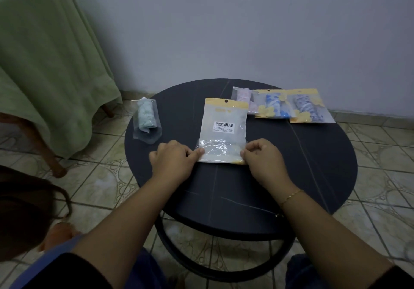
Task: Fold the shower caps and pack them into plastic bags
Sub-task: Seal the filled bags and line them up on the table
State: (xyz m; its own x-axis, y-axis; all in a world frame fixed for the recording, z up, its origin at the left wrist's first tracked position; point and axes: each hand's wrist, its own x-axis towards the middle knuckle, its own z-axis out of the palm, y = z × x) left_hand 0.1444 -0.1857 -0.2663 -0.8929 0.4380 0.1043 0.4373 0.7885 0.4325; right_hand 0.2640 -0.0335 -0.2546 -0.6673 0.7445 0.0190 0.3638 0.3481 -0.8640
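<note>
From the head view, a plastic bag [223, 129] with a yellow header and a barcode label lies flat on the round dark tabletop [313, 165], its clear flap folded over at the near end; whether a shower cap is already inside it cannot be told from here, though something pale shows through the film. The left hand [172, 161] presses the left end of the flap, its fingers [198, 152] curled with the tips on the film; the right hand [262, 156] does the same at the right end, fingers [245, 153] bent and pinching or pressing the corner, which of the two I cannot tell.

A rolled green cap in a clear sleeve [146, 118] sits near the left rim, partly overhanging the edge; a pink cap in a sleeve [243, 97], a blue-patterned packed bag [272, 105] and a second patterned packed bag [310, 107] lie overlapping along the far side.

The likely trouble, as I judge it: the flap may seal crooked or creased if one hand presses ahead of the other; trapped air could puff the bag and lift the flap open; the slick film may slide on the smooth tabletop under uneven pressure; the green roll, so close to the rim, could be knocked to the tiled floor [100, 176] by a careless left elbow.
</note>
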